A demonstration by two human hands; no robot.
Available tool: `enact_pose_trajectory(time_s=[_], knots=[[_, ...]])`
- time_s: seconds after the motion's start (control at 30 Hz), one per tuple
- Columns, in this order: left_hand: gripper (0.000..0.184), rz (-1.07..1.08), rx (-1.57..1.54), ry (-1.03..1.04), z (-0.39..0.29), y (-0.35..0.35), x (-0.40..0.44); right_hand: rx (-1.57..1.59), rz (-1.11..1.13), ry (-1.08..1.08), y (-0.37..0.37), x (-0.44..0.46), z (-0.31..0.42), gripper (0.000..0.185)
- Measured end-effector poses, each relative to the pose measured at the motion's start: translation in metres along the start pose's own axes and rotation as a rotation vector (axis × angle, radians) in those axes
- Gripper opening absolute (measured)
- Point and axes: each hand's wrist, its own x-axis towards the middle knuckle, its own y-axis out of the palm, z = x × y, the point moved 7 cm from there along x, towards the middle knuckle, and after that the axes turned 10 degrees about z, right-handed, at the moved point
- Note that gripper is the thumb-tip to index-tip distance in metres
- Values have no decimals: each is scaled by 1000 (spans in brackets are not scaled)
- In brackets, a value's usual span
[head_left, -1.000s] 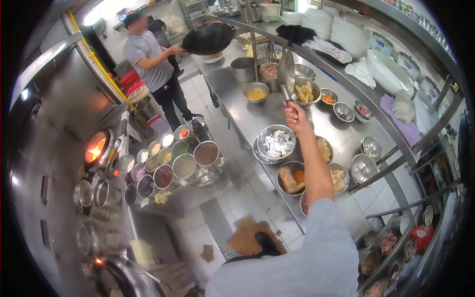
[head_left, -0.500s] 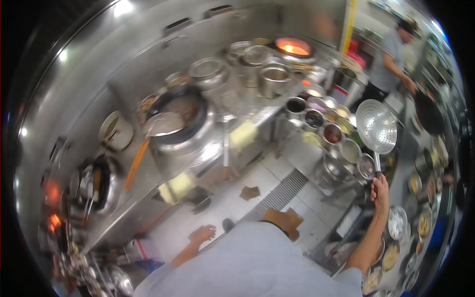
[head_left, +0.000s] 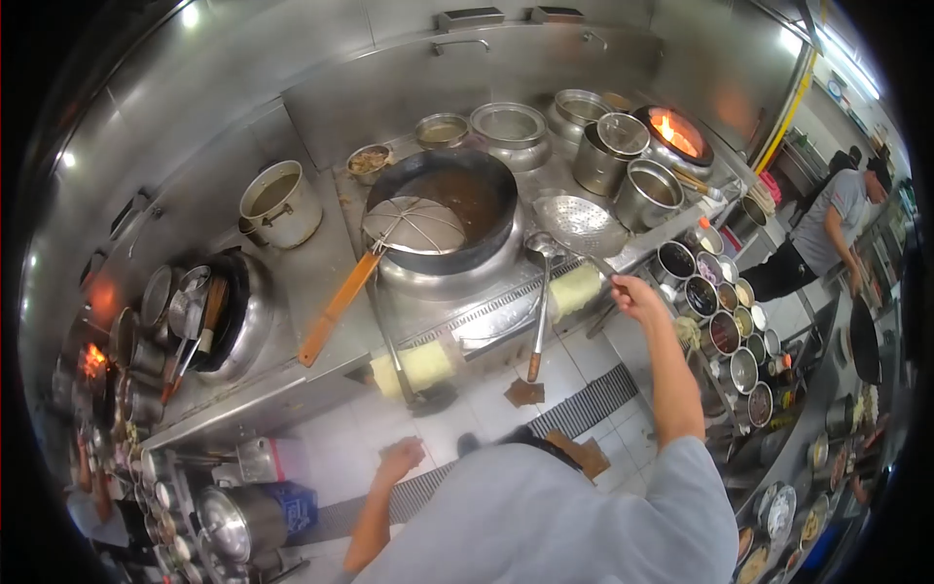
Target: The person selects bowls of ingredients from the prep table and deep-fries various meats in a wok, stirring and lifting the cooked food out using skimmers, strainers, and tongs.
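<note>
My right hand (head_left: 638,297) is closed round the handle of a perforated skimmer (head_left: 581,224), whose wide bowl is low over the steel stove beside the wok. My left hand (head_left: 400,457) hangs low over the floor, fingers loosely apart and nothing in it. A black wok (head_left: 501,229) holds dark liquid on the burner. Across its near left rim lies a round mesh strainer (head_left: 413,224) with a long wooden handle. Between wok and skimmer rests a ladle (head_left: 541,302), its handle reaching past the stove's front edge.
Several pots, including one steel pot (head_left: 650,192), stand behind the skimmer. A burner (head_left: 678,133) flames at the far right. Sauce containers (head_left: 724,332) line the right side. A white pot (head_left: 282,204) is left of the wok. A co-worker (head_left: 827,234) stands right, holding a dark pan (head_left: 864,341).
My right hand has swung the skimmer from raised at the right down to the stove beside the wok. The view has turned rightward. My left hand still hangs low.
</note>
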Motion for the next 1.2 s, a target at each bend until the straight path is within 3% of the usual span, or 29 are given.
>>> enact_pose_trajectory(time_s=[0.07,0.23,0.3,0.4,0.43,0.5,0.57,0.6,0.63,0.67,0.7,0.73,0.8,1.0,1.03,1.2], knots=[[29,-154,-122,104,-47,-16,-26,38,5,-25,7,70,4,14],[26,-502,178,45,-40,-29,-55,182,27,-75,20,184,21,13],[26,-490,265,-47,-45,-15,-63,336,95,-107,-1,235,4,13],[31,-443,242,-132,-41,5,-55,292,130,-141,12,215,-1,16],[30,-426,301,-119,-64,9,-52,309,186,-124,6,219,-11,32],[29,-385,310,-90,-83,9,-38,273,268,-192,1,200,-27,41],[28,-335,324,34,-117,11,-17,190,123,-209,-24,180,-62,42],[28,-257,355,52,-125,15,-7,249,69,-117,-37,175,-90,36],[28,-261,324,76,-133,15,4,269,116,-226,-42,143,-114,33],[27,-252,299,103,-142,15,16,307,128,-159,-48,123,-147,34],[29,-167,279,85,-150,20,27,346,185,-343,-40,67,-159,30],[29,-33,346,114,-160,33,40,420,169,-199,-56,54,-212,30],[30,45,214,134,-169,43,60,436,-55,-151,-79,-22,-298,29],[28,576,539,223,-191,98,115,486,-779,-29,-94,-282,-468,27],[27,636,660,319,-197,105,121,554,-866,-34,-84,-320,-488,28],[25,669,633,491,-268,193,102,669,-1090,-23,-61,-435,-536,26]])
